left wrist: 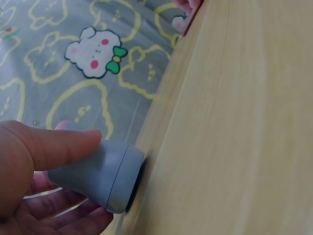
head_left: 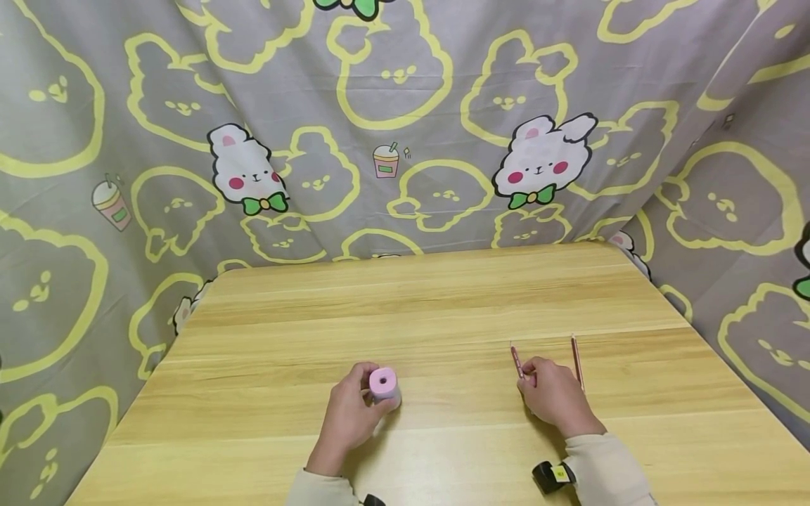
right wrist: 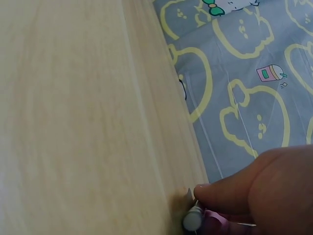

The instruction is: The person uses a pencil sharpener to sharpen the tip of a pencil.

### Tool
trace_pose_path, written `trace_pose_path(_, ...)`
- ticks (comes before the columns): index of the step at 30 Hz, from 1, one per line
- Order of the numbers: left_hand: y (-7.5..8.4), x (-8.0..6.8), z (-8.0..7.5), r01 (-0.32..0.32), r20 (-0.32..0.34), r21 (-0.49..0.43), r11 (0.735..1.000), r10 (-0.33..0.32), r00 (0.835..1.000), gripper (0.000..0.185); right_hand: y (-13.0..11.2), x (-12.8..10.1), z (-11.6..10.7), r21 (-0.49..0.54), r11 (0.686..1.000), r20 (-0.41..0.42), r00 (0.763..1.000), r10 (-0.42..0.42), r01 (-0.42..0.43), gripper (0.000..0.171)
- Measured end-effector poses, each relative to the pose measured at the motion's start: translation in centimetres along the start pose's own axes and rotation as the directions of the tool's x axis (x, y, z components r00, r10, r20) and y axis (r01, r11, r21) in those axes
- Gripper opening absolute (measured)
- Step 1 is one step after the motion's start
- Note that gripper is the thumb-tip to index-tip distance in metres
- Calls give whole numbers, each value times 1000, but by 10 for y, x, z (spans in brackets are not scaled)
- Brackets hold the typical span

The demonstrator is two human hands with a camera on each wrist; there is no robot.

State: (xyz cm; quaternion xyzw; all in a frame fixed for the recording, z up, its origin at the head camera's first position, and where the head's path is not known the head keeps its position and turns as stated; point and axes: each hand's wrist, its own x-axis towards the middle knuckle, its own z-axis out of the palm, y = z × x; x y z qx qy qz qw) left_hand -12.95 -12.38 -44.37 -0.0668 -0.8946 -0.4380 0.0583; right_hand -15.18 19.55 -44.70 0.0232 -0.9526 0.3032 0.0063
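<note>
A small grey cylinder with a pink top (head_left: 384, 386) stands on the wooden table (head_left: 443, 295). My left hand (head_left: 372, 395) grips it from the left. In the left wrist view the thumb (left wrist: 54, 144) lies along the cylinder's grey body (left wrist: 100, 171) and the fingers curl under it. My right hand (head_left: 529, 377) pinches a thin reddish pencil (head_left: 516, 358) that lies on the table and points away from me. In the right wrist view the fingertips (right wrist: 215, 193) press on the pencil's end (right wrist: 193, 218). A second pencil (head_left: 576, 360) lies just right of that hand.
Grey cloth printed with yellow outlines and white rabbits (head_left: 405, 105) hangs behind the table and along both sides. The table's back edge (head_left: 418, 254) meets the cloth. A black wrist camera (head_left: 552, 476) sits on my right sleeve.
</note>
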Motion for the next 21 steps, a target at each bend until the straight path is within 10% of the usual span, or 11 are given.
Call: trace_pose_path(21,1,-9,-2,7,50,-33,999,-5,999,58,2,-8,-3,27,999,49,998,42,-43,29)
